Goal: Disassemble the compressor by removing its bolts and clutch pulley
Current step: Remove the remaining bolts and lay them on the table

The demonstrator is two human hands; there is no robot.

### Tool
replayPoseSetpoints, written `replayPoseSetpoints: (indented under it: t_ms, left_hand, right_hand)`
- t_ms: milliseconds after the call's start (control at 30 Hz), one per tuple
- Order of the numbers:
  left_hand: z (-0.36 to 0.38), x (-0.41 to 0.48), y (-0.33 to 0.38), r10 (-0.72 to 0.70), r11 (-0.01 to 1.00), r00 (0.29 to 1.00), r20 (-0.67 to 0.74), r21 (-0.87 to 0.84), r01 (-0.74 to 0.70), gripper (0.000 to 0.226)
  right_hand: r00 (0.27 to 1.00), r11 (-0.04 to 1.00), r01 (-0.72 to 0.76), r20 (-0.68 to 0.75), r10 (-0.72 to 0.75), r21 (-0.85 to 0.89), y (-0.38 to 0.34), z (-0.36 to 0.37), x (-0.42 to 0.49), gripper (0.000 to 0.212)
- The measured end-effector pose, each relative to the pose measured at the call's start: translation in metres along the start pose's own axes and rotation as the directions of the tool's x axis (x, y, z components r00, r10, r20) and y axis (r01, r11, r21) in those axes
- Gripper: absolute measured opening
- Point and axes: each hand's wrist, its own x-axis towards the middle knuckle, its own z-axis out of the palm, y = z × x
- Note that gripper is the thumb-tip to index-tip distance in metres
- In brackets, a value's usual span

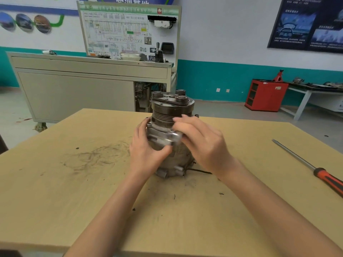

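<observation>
Metal compressor point(161, 135) upright, clutch pulley point(167, 110) topmost; left grip point(143, 151), right grip point(202, 143) both clasp it.

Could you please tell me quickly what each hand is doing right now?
The left hand grips the compressor.
The right hand also grips the compressor.

L hand point(146, 146), R hand point(203, 143) grip upright compressor point(166, 117) on table point(74, 182); screwdriver point(304, 164) apart.

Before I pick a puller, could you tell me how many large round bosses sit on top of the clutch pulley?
3 on the clutch pulley: left boss, far boss, near right boss. The top shows fully, so none seems hidden.
</observation>
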Motion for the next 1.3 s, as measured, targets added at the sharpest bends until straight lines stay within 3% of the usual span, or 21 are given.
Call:
replayPoseSetpoints:
  t_ms: [67,167,267,400,467,667,767,833,900,967,1033,1133,1200,1300]
  left_hand:
    - [-0.001,-0.001,0.001,0.001,1.0,1.0,0.004,0.019,-0.001,0.093]
    - [-0.001,0.0,0.003,-0.005,1.0,1.0,0.016,0.029,0.005,0.096]
    - [-0.001,0.0,0.004,-0.01,1.0,1.0,0.027,0.028,0.01,0.096]
    - [0.0,0.001,0.002,-0.004,1.0,1.0,0.027,0.023,0.004,0.096]
    - [0.0,0.001,0.001,-0.002,1.0,1.0,0.021,0.023,0.002,0.096]
    - [0.001,0.001,0.0,0.006,1.0,1.0,0.015,0.023,-0.006,0.095]
    - [0.001,0.001,0.001,0.008,0.999,1.0,0.014,0.031,-0.008,0.095]
    - [0.001,0.001,0.0,0.007,1.0,1.0,0.016,0.031,-0.007,0.095]
    - [0.001,0.001,-0.001,0.006,0.999,1.0,0.021,0.031,-0.006,0.095]
    - [0.001,0.002,-0.001,0.005,0.999,1.0,0.02,0.033,-0.006,0.095]
    - [0.001,0.002,-0.001,0.011,0.999,1.0,0.012,0.031,-0.012,0.094]
    - [0.002,0.002,-0.001,0.015,0.999,1.0,0.004,0.033,-0.015,0.092]
    - [0.002,0.002,-0.003,0.013,0.999,1.0,0.002,0.034,-0.013,0.092]
    - [0.002,0.001,-0.004,0.012,0.999,1.0,0.001,0.032,-0.012,0.091]
  right_hand:
    - [0.998,0.998,-0.049,-0.033,0.05,0.03,0.006,-0.014,-0.017,0.023]
    - [0.946,0.914,-0.298,-0.045,0.322,0.275,0.008,-0.029,-0.038,0.02]
    - [0.771,0.681,-0.525,-0.055,0.635,0.511,0.01,-0.028,-0.047,0.018]
    - [0.49,0.274,-0.57,0.053,0.87,0.775,0.023,-0.02,-0.04,0.021]
    - [0.393,0.102,-0.559,0.155,0.906,0.823,0.031,-0.019,-0.039,0.022]
    - [0.237,-0.301,-0.409,0.419,0.876,0.861,0.047,-0.012,-0.034,0.028]
    - [0.172,-0.456,-0.304,0.519,0.837,0.836,0.054,-0.004,-0.026,0.022]
    - [0.163,-0.486,-0.251,0.532,0.831,0.837,0.055,-0.003,-0.022,0.02]
    - [0.198,-0.338,-0.307,0.407,0.892,0.89,0.052,-0.009,-0.019,0.019]
    - [0.296,0.027,-0.493,0.139,0.945,0.87,0.047,-0.019,-0.012,0.017]
    - [0.491,0.413,-0.601,-0.091,0.866,0.685,0.038,-0.028,0.002,0.016]
    - [0.835,0.854,-0.47,-0.199,0.512,0.225,0.018,-0.031,0.028,0.02]
    - [0.949,0.948,-0.31,-0.08,0.304,-0.075,0.004,-0.024,0.041,0.024]
    - [0.959,0.933,-0.167,0.168,0.23,-0.32,-0.014,-0.01,0.044,0.016]
